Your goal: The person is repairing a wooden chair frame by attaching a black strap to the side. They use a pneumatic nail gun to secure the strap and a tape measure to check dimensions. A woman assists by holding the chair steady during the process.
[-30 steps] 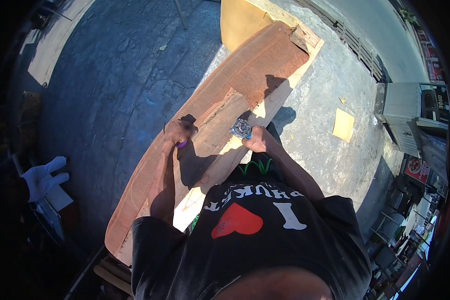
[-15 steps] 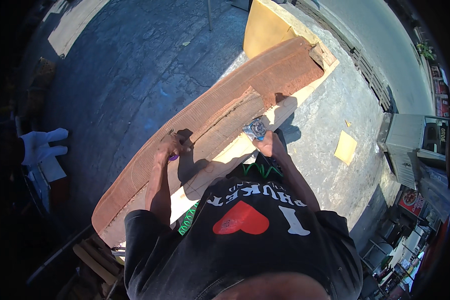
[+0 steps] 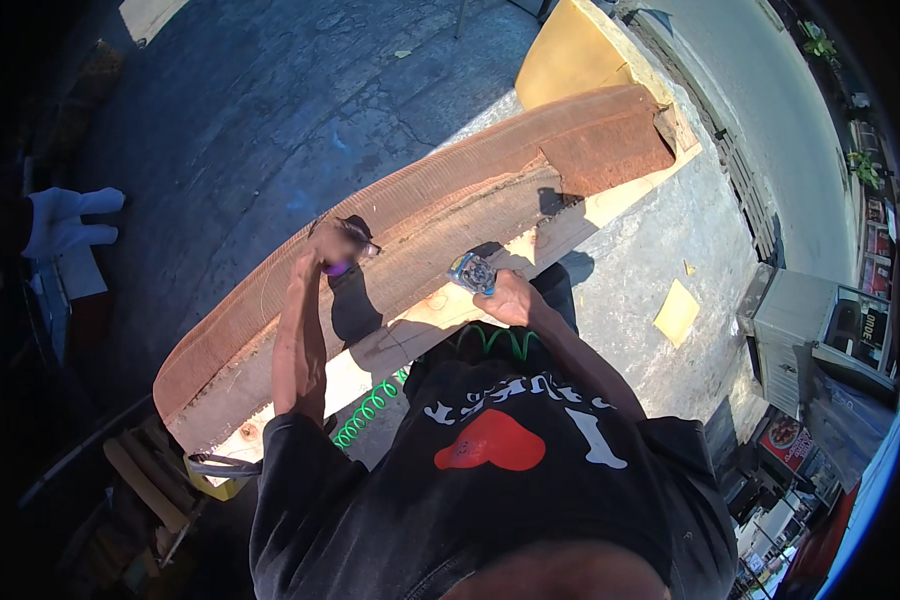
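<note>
Brown panel (image 3: 430,220) is angled near-left to far-right, its far side overlapped by the left hand (image 3: 332,243), grip unclear; nearer, a blue tool (image 3: 472,273) is gripped by the right hand (image 3: 511,298).

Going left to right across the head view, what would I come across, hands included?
White trouser legs, left hand, blue-trimmed tool, right hand, flat yellow piece, grey metal cabinet.
</note>
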The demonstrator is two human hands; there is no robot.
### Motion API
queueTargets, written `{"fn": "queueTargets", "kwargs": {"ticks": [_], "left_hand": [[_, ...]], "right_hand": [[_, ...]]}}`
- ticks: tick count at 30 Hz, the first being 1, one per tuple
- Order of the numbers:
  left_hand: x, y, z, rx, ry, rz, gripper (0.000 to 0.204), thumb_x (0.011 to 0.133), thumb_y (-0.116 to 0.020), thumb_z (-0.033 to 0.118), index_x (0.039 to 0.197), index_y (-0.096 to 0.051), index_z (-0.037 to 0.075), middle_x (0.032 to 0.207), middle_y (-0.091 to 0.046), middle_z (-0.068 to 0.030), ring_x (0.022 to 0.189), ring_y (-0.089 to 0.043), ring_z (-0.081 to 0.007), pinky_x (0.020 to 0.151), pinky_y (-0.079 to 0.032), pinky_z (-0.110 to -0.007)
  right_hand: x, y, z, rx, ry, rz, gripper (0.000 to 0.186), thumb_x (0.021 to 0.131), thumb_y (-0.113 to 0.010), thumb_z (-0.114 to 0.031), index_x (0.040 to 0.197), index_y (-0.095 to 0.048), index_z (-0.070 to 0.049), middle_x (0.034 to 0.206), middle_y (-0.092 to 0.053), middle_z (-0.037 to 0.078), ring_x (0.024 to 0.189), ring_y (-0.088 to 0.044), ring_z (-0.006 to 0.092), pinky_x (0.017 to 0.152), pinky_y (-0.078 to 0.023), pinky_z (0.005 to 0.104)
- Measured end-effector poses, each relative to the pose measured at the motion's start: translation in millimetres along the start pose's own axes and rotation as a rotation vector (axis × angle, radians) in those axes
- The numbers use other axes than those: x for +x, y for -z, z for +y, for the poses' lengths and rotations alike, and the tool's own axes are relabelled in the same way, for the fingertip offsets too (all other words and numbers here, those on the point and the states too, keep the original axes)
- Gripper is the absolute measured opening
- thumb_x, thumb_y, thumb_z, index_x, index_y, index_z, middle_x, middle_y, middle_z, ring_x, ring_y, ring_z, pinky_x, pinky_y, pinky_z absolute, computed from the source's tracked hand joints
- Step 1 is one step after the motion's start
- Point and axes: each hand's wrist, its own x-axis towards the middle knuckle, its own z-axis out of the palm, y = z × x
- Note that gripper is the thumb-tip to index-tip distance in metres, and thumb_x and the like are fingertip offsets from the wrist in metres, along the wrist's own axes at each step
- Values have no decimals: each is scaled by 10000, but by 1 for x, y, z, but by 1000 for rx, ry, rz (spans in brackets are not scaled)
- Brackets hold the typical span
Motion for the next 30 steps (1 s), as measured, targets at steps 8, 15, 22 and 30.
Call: {"fn": "queueTargets", "kwargs": {"ticks": [8,15,22,30], "left_hand": [[-16,4,-5,-87,4,59,453,712,-885,455,962,-792,89,901,-752,-61,860,-664,-204,748,-497,-380],[-19,12,-5,-200,1,-16,358,738,-888,333,870,-762,26,711,-617,-4,677,-536,-125,631,-431,-351],[-32,7,-10,-322,-32,82,340,762,-872,343,910,-776,51,759,-657,-2,715,-578,-143,669,-458,-331],[-101,-84,28,-147,-432,1002,359,963,-646,320,1072,-697,-18,904,-701,-149,806,-653,-249,770,-510,-386]], "right_hand": [[-79,-3,58,463,-255,324,287,802,-659,-201,1014,-701,-12,795,-702,143,744,-696,245,690,-526,393],[-150,2,87,924,-371,644,80,822,-634,-95,781,-586,-46,582,-531,34,444,-512,127,419,-395,293],[-203,-32,100,991,-343,769,97,831,-645,-106,805,-590,-30,567,-524,42,442,-527,148,435,-437,309],[-259,-160,75,1154,-134,796,132,851,-669,-131,788,-598,-40,597,-564,30,461,-535,127,443,-414,296]]}}
